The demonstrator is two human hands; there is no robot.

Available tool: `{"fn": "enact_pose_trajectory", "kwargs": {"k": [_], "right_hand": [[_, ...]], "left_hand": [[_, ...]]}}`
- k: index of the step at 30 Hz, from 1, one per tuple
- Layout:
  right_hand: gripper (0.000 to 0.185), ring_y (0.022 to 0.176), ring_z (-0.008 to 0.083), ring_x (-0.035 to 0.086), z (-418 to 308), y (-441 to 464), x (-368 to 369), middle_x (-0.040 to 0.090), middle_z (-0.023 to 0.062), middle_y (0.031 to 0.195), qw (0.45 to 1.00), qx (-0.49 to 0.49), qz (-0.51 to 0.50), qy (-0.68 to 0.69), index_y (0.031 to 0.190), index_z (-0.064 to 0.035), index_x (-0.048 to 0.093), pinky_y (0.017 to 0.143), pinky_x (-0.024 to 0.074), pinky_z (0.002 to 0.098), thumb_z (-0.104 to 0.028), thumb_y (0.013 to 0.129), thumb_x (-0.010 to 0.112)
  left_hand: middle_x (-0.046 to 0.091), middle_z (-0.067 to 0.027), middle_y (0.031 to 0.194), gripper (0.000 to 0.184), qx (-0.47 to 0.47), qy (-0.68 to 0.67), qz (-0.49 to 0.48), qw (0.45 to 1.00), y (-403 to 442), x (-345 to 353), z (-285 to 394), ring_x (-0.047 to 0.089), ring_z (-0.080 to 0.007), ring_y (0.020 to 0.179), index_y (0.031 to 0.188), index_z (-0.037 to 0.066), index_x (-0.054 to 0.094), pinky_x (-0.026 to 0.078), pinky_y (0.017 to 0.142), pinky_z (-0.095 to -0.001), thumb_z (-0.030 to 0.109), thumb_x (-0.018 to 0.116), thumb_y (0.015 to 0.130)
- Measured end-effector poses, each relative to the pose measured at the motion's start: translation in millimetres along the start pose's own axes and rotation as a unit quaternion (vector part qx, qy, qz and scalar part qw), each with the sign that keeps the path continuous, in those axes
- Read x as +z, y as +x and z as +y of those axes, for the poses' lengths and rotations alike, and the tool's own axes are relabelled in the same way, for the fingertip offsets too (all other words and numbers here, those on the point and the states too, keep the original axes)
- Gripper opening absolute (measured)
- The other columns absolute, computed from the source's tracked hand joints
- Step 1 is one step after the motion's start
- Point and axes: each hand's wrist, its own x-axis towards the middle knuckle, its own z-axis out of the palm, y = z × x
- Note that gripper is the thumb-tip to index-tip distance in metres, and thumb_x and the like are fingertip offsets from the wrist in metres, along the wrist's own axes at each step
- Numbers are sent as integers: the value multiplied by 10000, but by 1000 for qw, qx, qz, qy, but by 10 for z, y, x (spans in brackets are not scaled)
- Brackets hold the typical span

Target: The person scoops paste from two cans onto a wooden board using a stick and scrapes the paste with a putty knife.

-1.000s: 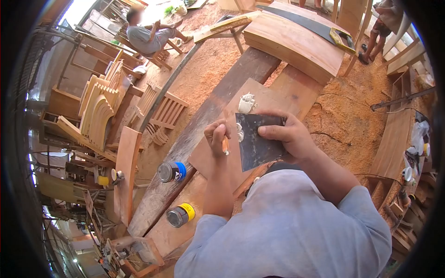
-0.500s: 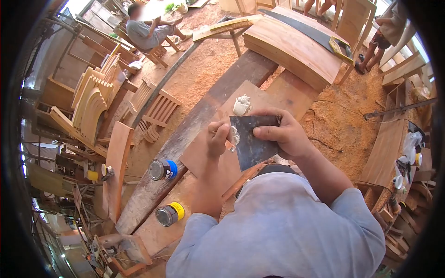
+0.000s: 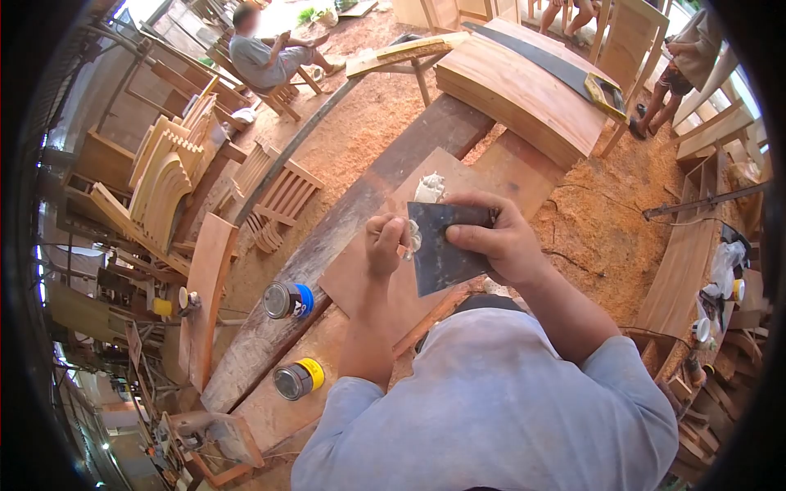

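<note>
My right hand (image 3: 495, 237) grips a dark, flat scraper blade (image 3: 442, 260), thumb on its face and fingers behind. Close to the blade's left edge, my left hand (image 3: 386, 244) is closed, its fingers curled. A small smear of pale putty (image 3: 415, 236) shows between that hand and the blade; whatever the fingers hold is hidden. Just beyond the blade, a lump of white putty (image 3: 429, 188) sits on a thin brown board (image 3: 368, 274). Left of my forearm stand a can with a blue label (image 3: 288, 300) and a can with a yellow label (image 3: 299, 379).
A handsaw (image 3: 548, 61) lies on stacked curved wooden panels (image 3: 516, 98) at the far end of the bench (image 3: 270, 344). Slatted wooden parts (image 3: 286, 192) and a curved board (image 3: 209, 286) stand left. Sawdust covers the floor. A seated person (image 3: 266, 57) and others are farther off.
The scraper and both hands shift only slightly, with the blade's lower edge tilting up a little. The camera view has moved slightly. Both cans stay in place.
</note>
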Motion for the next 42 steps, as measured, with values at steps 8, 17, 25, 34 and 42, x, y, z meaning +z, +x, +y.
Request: {"fn": "enact_pose_trajectory", "kwargs": {"k": [8,17,25,34,42], "right_hand": [[343,861,129,658,4,-6,-17,684,91,996,1000,-10,-2,-29,1158,57,620,785,544,266,-20,835,709],[320,828,196,679,-247,39,-275,679,126,977,990,-81,117,10,1133,29,605,783,565,321,-21,818,630],[267,989,267,621,565,890,-1497,682,73,1038,707,-105,-39,-698,1105,-84,690,912,483,401,-63,859,590],[324,1171,279,535,1357,1005,-1960,639,50,1190,536,-222,-92,-809,1129,-118,702,1039,369,467,-57,825,607],[281,1134,247,566,1237,1062,-1968,634,42,1181,550,-42,-158,-819,1108,-155,726,1030,369,416,-121,894,546]], "left_hand": [[517,-34,509,406,-28,1,-5,1000,-26,-45,-3,447,-92,456,536,27,516,344,439,-265,92,433,928],[482,3,522,537,-18,353,156,922,-93,-568,-334,444,-107,420,599,82,519,325,394,-268,448,446,984],[490,-12,536,720,-227,191,324,898,-863,-1032,-295,450,-96,429,600,73,531,338,403,-240,704,408,924],[512,-27,511,580,-378,97,364,846,-1631,-904,-891,484,-128,413,597,77,510,392,396,-275,520,525,971],[486,-20,493,605,-319,75,433,840,-1660,-802,-857,475,-125,368,577,87,493,368,336,-261,537,483,982]]}}
